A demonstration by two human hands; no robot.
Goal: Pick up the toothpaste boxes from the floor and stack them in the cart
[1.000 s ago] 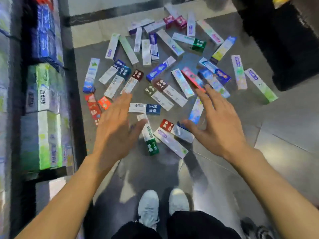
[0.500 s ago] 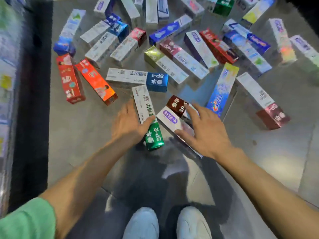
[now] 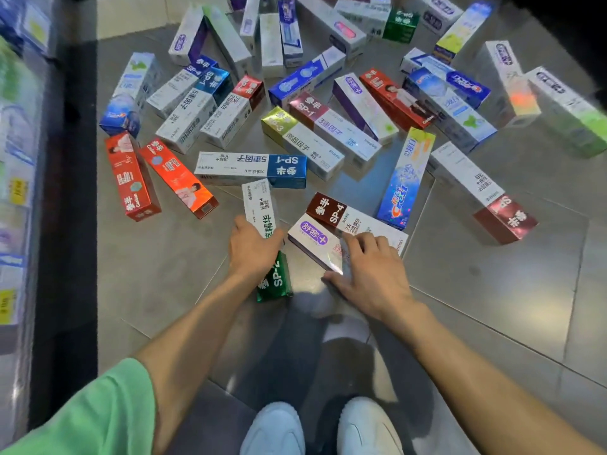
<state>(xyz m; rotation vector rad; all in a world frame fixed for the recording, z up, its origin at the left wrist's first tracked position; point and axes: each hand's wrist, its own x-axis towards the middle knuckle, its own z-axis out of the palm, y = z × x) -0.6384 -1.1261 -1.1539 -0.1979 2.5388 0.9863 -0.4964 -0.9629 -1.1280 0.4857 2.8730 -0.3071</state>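
A grey tiled floor [image 3: 492, 290] fills the view, seen from above by a person bending over it. Along the left edge runs a blurred store shelf [image 3: 19, 159] stocked with packaged goods. Dozens of toothpaste boxes [image 3: 328, 103] lie scattered flat across the upper half of the floor, pointing every way, some touching or overlapping; none is in a cart. A light green sleeve [image 3: 88, 418] shows at the lower left, and two pale shoes [image 3: 323, 428] stand at the bottom centre. Two bare forearms reach forward to the boxes nearest the feet. The left hand [image 3: 251, 249] is wrapped around the middle of a white box with a green end [image 3: 267, 244], thumb on one long side and fingers over the other; the box lies on the floor. The right hand [image 3: 371, 274] rests with spread fingers on top of a white box with a purple label [image 3: 312, 239], pressing on it rather than gripping it. Just beside that one, touching it, lies a white box with a dark red end [image 3: 331, 210].
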